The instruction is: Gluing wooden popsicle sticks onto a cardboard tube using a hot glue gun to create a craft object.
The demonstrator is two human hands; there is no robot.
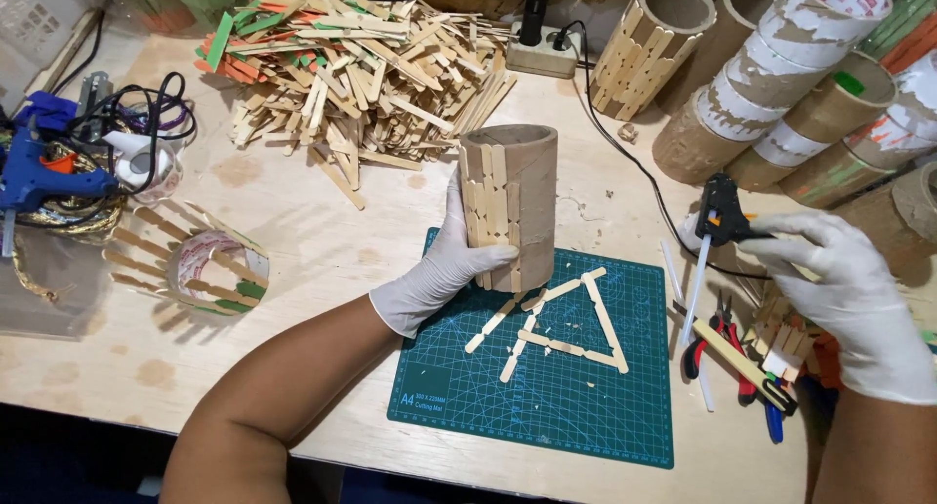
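Holding cardboard tube upright at cutting mat's far edge, mid-desk: left hand fingers wrapped round stick-clad side. Right hand fingers closed on glue gun. Tube judged light, stiff, crushable; grip low.

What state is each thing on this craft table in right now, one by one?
Cardboard tube: upright on the cutting mat, partly clad in wooden sticks.
Left hand: gloved, in a grip around the tube.
Right hand: gloved, on the black glue gun.
Black glue gun: lying on the table, cord attached.
Loose sticks: flat on the mat.
Stick pile: heaped, untidy.
Blue glue gun: lying aside.
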